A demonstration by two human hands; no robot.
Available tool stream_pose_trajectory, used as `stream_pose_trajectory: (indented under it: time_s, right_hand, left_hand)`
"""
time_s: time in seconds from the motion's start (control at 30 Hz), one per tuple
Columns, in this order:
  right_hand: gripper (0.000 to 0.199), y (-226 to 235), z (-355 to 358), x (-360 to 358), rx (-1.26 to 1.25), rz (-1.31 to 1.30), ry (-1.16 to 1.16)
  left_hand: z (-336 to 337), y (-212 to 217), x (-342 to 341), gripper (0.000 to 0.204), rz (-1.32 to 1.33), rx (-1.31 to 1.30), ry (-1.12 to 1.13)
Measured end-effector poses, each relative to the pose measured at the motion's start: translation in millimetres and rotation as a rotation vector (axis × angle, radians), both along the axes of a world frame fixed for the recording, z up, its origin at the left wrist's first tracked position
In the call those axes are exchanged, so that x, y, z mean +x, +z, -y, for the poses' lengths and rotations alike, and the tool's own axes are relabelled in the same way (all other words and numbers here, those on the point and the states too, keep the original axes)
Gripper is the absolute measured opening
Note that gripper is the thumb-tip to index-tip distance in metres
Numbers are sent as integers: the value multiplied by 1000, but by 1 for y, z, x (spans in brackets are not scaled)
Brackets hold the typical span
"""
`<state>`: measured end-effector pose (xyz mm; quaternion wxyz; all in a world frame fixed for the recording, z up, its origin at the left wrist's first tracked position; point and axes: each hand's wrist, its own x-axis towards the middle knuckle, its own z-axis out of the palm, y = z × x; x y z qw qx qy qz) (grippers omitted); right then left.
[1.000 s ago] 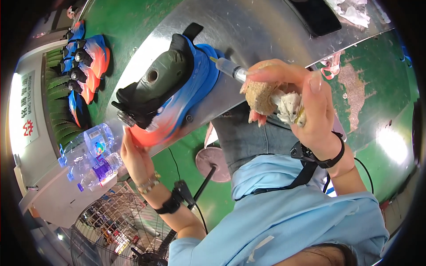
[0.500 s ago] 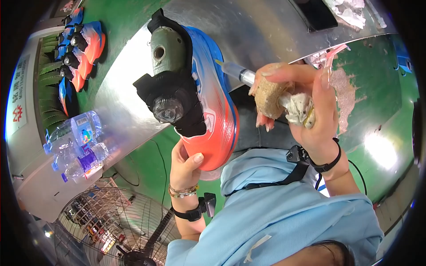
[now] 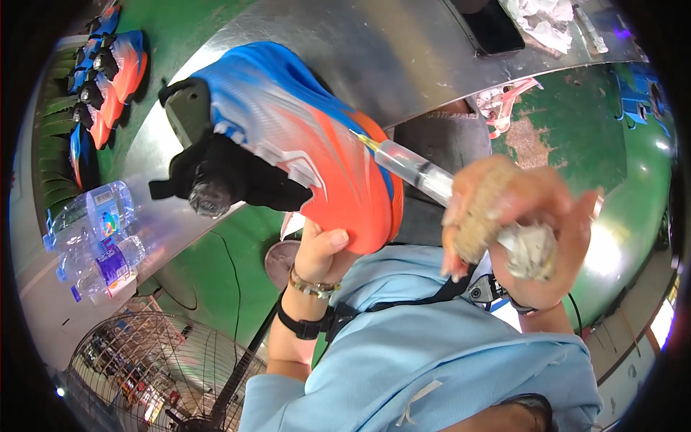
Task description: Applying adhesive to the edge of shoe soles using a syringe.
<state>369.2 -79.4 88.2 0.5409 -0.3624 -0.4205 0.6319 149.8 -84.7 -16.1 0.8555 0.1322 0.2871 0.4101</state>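
A running shoe [image 3: 317,137], blue fading to coral with black straps and a clear dial, is tilted on its side over the bench edge. A dark green last [image 3: 188,111] fills its opening. My left hand [image 3: 322,248] grips the coral toe, thumb on top, the other fingers hidden beneath. Slightly blurred, my right hand [image 3: 565,198] holds a clear syringe [image 3: 410,165] with a yellowish needle, its tip at the shoe's side near the sole edge. The same hand also carries a tan, crumbly block [image 3: 481,216] and a crumpled white wad [image 3: 531,252].
On the metal bench [image 3: 374,43] lie a black phone [image 3: 488,27] and crumpled white paper [image 3: 543,21]. Plastic bottles [image 3: 101,223] stand at the left. Several similar shoes [image 3: 129,68] line up at the far left, and a fan [image 3: 158,367] is below.
The shoe has rolled, showing more of its side, and its heel has swung left. My right hand has moved down and right, and the syringe tip is now at the shoe's side.
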Motion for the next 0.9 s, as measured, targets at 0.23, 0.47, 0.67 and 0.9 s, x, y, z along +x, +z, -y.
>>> stream_pose_trajectory:
  time_s: [0.23, 0.47, 0.67, 0.9]
  right_hand:
    - [51, 17, 21, 18, 63, -22, -83]
    - [47, 16, 30, 26, 135, 58, -111]
    - [44, 11, 35, 20, 173, 71, -166]
    - [41, 3, 39, 13, 235, 108, -251]
  left_hand:
    - [-34, 0, 59, 84, 150, 0, -31]
    - [-53, 0, 88, 66, 198, 163, -19]
    - [-54, -1, 96, 57, 215, 209, 37]
    - [-63, 8, 102, 55, 269, 256, 32]
